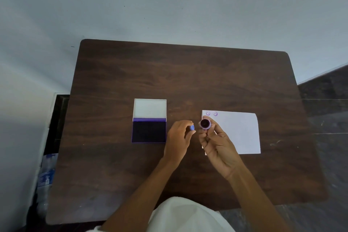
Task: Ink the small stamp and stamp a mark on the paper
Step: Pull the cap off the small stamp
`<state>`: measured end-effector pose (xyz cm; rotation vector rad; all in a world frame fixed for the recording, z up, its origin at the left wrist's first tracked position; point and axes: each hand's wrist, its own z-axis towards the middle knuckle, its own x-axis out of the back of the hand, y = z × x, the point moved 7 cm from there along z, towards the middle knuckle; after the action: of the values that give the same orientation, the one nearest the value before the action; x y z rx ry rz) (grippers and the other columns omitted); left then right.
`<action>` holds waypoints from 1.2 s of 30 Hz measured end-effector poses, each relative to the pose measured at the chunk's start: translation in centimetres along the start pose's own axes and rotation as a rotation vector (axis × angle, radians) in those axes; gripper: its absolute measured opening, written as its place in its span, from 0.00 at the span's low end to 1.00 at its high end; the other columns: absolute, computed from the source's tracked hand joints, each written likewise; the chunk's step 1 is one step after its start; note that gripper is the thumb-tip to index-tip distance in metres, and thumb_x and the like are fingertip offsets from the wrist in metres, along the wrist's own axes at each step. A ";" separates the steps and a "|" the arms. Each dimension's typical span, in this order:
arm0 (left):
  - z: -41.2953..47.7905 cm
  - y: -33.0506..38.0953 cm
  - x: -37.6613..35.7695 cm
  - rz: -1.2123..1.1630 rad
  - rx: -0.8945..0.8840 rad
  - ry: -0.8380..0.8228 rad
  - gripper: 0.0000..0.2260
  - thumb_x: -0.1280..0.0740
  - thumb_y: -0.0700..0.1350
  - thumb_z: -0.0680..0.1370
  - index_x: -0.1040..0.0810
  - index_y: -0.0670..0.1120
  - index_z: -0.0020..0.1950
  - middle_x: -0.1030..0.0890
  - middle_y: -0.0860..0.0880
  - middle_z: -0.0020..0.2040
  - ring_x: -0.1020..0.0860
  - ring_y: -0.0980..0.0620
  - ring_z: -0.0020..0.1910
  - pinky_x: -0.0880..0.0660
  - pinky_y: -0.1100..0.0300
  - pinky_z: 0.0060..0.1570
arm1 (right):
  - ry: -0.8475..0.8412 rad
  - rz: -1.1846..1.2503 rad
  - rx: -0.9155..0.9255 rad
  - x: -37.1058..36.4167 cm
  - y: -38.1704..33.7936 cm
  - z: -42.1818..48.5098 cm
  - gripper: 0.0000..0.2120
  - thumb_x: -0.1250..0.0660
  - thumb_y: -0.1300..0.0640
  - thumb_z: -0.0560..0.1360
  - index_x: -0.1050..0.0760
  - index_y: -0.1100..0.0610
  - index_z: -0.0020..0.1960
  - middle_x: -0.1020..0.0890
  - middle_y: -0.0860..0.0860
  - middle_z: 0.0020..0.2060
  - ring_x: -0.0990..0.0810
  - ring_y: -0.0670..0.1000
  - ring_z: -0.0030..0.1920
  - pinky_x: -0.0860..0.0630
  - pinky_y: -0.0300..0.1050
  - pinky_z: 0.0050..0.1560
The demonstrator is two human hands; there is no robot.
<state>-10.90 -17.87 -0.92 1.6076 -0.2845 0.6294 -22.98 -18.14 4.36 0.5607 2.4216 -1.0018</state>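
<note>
Dark wood table; plastic bottle, perhaps water, floor left.

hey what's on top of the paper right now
Two purple smiley marks sit at the far left corner of the paper. The right hand, holding the small stamp, covers its left edge, so anything there is hidden.

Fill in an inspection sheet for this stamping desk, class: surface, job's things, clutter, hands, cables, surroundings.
Surface: dark wooden table, mostly bare.
Job's things: ink pad open, lid folded back, at left; paper at right with two smiley marks in its far left corner; small stamp held up, dark face toward the camera; blue cap off.
Clutter: nothing seen on the table.
Hands: left hand pinches the cap; right hand grips the stamp above the paper's left edge.
Cables: nothing seen.
Surroundings: pale wall behind; plastic bottle on the floor at left.
</note>
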 end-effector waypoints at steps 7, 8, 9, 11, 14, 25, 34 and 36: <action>0.3 -0.7 -0.8 0.083 0.003 0.000 0.11 0.24 0.39 0.72 0.17 0.37 0.52 0.15 0.41 0.50 0.16 0.45 0.48 0.27 0.65 0.52 | 0.012 -0.097 0.065 -0.3 -1.5 -0.2 0.12 0.32 0.63 0.71 0.17 0.55 0.53 0.15 0.54 0.52 0.15 0.51 0.51 0.19 0.40 0.46; 0.4 -0.7 -0.9 0.100 -0.006 -0.004 0.12 0.24 0.39 0.73 0.18 0.37 0.54 0.15 0.41 0.51 0.17 0.44 0.50 0.27 0.64 0.54 | 0.006 -0.115 0.078 -0.4 -1.7 -0.2 0.12 0.32 0.63 0.70 0.17 0.55 0.52 0.14 0.54 0.51 0.15 0.51 0.51 0.19 0.40 0.46; 0.4 -0.6 -1.0 0.114 -0.006 -0.017 0.13 0.25 0.40 0.74 0.18 0.38 0.56 0.16 0.41 0.54 0.18 0.45 0.53 0.26 0.63 0.57 | 0.000 -0.128 0.090 -0.5 -1.8 -0.2 0.12 0.31 0.63 0.70 0.17 0.55 0.52 0.14 0.54 0.51 0.15 0.51 0.51 0.19 0.39 0.46; 0.4 -0.1 -0.8 0.088 0.012 -0.030 0.15 0.27 0.43 0.76 0.20 0.40 0.62 0.18 0.43 0.61 0.21 0.47 0.61 0.26 0.58 0.64 | -0.014 -0.153 0.114 -0.7 -2.1 -0.1 0.12 0.31 0.62 0.69 0.18 0.56 0.52 0.14 0.54 0.51 0.15 0.52 0.51 0.19 0.39 0.47; 0.9 1.3 1.4 -0.119 0.105 0.062 0.13 0.31 0.47 0.78 0.19 0.44 0.61 0.17 0.48 0.60 0.20 0.55 0.58 0.23 0.59 0.61 | -0.034 -0.221 0.160 -0.9 -2.4 0.0 0.12 0.31 0.61 0.70 0.18 0.55 0.53 0.14 0.53 0.51 0.16 0.53 0.53 0.19 0.39 0.48; -1.3 3.2 6.0 -0.682 0.276 -0.040 0.15 0.23 0.47 0.71 0.18 0.52 0.56 0.15 0.62 0.48 0.16 0.58 0.50 0.21 0.68 0.48 | 0.044 -0.752 0.332 -1.9 -1.3 -0.1 0.09 0.30 0.50 0.72 0.20 0.44 0.53 0.15 0.41 0.49 0.16 0.47 0.49 0.20 0.35 0.44; -2.3 0.6 6.8 -0.762 0.377 -0.027 0.12 0.24 0.45 0.71 0.19 0.59 0.50 0.15 0.67 0.44 0.16 0.62 0.50 0.22 0.72 0.45 | 0.018 -0.858 0.426 -2.9 0.3 -0.3 0.11 0.29 0.54 0.73 0.20 0.48 0.55 0.15 0.37 0.48 0.17 0.44 0.51 0.24 0.28 0.47; -2.5 -0.5 6.7 -0.776 0.415 -0.063 0.11 0.25 0.46 0.72 0.18 0.59 0.51 0.15 0.65 0.45 0.17 0.62 0.50 0.21 0.71 0.46 | 0.034 -0.909 0.469 -3.3 0.6 -0.3 0.10 0.29 0.54 0.72 0.20 0.47 0.53 0.15 0.34 0.46 0.17 0.42 0.49 0.24 0.26 0.46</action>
<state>-5.73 -14.19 2.37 1.9550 0.4463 0.0296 -20.09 -18.19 6.04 -0.4699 2.4727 -1.9428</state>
